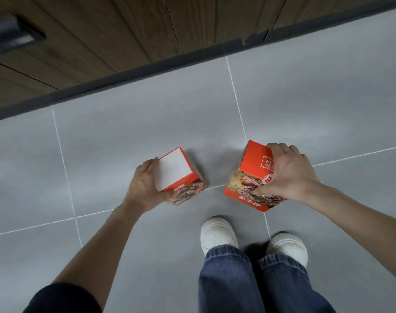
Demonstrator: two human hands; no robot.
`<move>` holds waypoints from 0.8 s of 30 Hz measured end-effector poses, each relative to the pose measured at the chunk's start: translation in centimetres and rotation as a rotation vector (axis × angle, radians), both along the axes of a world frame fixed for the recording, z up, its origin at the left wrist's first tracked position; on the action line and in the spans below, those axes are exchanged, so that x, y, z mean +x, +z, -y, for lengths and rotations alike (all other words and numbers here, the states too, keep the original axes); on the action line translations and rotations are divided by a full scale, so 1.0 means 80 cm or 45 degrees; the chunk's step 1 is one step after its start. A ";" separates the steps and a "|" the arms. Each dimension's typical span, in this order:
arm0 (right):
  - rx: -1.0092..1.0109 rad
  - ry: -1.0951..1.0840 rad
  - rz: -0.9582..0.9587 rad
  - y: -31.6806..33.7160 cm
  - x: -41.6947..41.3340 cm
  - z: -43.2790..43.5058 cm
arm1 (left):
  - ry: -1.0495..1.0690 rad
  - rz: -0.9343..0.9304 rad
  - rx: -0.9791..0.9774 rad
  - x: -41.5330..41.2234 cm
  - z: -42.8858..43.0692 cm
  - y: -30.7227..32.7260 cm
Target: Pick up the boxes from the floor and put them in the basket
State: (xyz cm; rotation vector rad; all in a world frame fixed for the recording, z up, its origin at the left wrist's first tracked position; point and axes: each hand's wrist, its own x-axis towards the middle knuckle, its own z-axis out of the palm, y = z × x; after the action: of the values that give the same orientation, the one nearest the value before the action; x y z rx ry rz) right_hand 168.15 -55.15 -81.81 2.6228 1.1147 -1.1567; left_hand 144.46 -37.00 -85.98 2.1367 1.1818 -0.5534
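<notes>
Two orange food boxes with a meat picture are low over the grey tiled floor. The left box (177, 175) shows a white face upward and is tilted; my left hand (145, 184) grips it from its left side. The right box (252, 177) is larger in view, with an orange top and printed characters; my right hand (287, 170) holds it from above and the right, fingers wrapped over its top edge. No basket is in view.
A dark skirting strip (170, 62) and wooden panelling (102, 30) run across the top. My two white shoes (218, 231) and jeans legs stand just below the boxes. Grey tile floor (147, 123) spreads all around.
</notes>
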 end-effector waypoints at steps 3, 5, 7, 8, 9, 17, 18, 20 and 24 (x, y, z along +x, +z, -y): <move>-0.012 0.048 -0.007 -0.004 -0.009 0.000 | 0.029 -0.028 0.023 -0.006 0.008 -0.006; -0.014 0.064 -0.020 -0.004 -0.014 -0.001 | 0.013 -0.065 0.040 -0.001 0.017 -0.009; -0.016 0.087 -0.032 -0.003 -0.017 -0.004 | -0.018 -0.122 0.087 0.004 0.023 -0.010; -0.019 0.102 -0.034 -0.001 -0.018 -0.006 | -0.029 -0.138 0.113 0.006 0.024 -0.011; -0.023 0.117 -0.038 0.001 -0.017 -0.008 | -0.032 -0.149 0.126 0.008 0.023 -0.009; -0.046 0.227 -0.050 0.086 -0.005 -0.050 | -0.046 -0.228 -0.055 0.010 -0.026 0.093; -0.039 0.238 -0.051 0.106 -0.004 -0.056 | -0.048 -0.223 -0.076 0.008 -0.034 0.117; -0.006 0.263 -0.057 0.154 -0.003 -0.070 | -0.040 -0.189 -0.115 0.003 -0.051 0.173; 0.052 0.401 -0.056 0.270 -0.002 -0.098 | -0.057 -0.116 -0.162 -0.010 -0.075 0.311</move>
State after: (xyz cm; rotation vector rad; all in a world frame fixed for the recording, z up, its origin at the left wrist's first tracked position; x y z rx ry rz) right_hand 168.02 -47.29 -60.17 2.3433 1.5062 -1.1375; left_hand 143.68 -31.02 -61.10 2.0529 1.1183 -0.7331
